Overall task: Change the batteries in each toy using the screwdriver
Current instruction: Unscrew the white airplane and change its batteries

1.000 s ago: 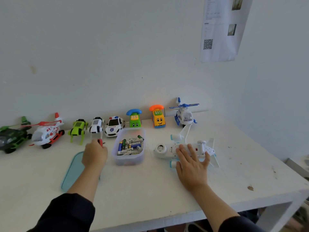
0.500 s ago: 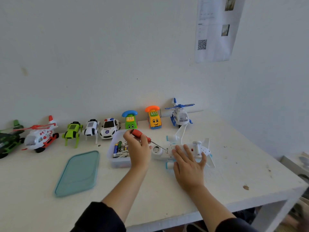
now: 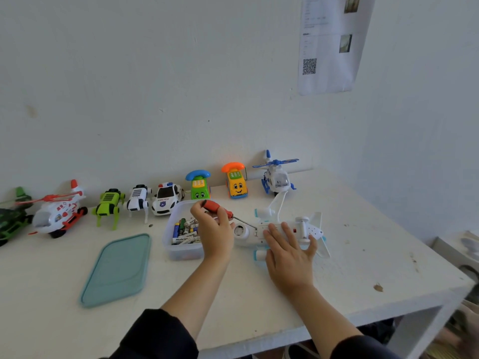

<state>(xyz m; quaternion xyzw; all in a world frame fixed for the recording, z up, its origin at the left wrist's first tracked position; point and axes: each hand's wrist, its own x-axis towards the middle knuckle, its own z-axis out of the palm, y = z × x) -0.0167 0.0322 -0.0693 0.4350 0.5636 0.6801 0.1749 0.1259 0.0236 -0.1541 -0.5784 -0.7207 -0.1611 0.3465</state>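
On white table [image 3: 337, 281], right of centre: white toy airplane [image 3: 304, 230] lying belly-up, pale blue engine tips, translucent wings, small wheels and red switch showing on underside. Right hand [image 3: 289, 252] flat on fuselage, fingers straight, pressing it down. Left hand [image 3: 213, 229] curled round red-handled screwdriver [image 3: 220, 209], thin metal shaft slanting down-right, tip touching airplane belly just beside right fingertips. Clear tub of batteries [image 3: 181, 237] just left of airplane, partly behind left hand. Teal lid [image 3: 116, 270] flat on table, further left.
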